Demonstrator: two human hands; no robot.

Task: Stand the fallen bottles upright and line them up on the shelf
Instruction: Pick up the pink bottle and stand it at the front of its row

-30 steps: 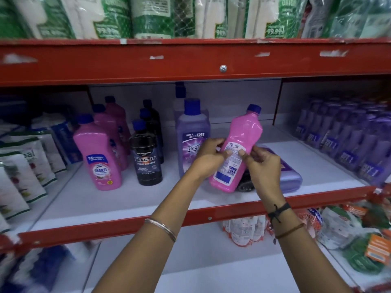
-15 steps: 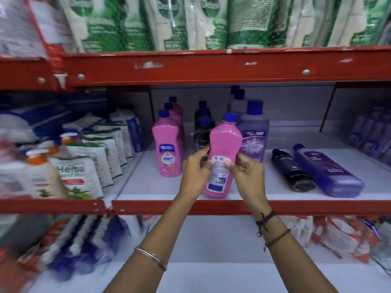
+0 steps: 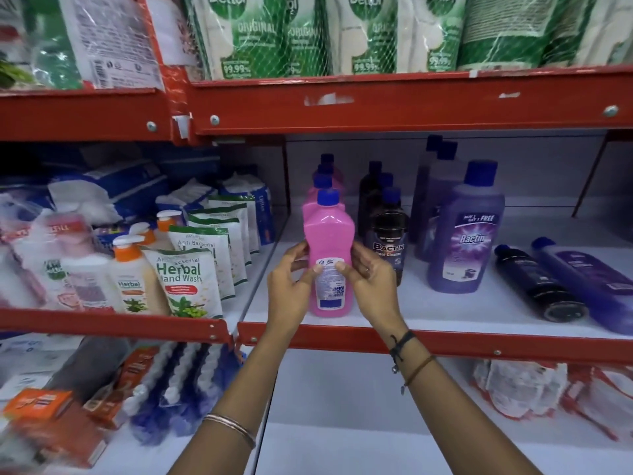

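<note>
Standing upright at the centre of the frame, the pink bottle (image 3: 329, 255) sits at the front of the white shelf (image 3: 445, 306), heading a row of pink bottles behind it. The left hand (image 3: 291, 286) and right hand (image 3: 371, 279) both clasp its sides, fingers curled round it and thumbs pressed on the label. Right of centre stand a dark Bactin bottle (image 3: 388, 241) and a purple Bactin bottle (image 3: 466, 234). At the right edge a black bottle (image 3: 537, 286) and a purple fallen bottle (image 3: 589, 286) lie on their sides, side by side.
</note>
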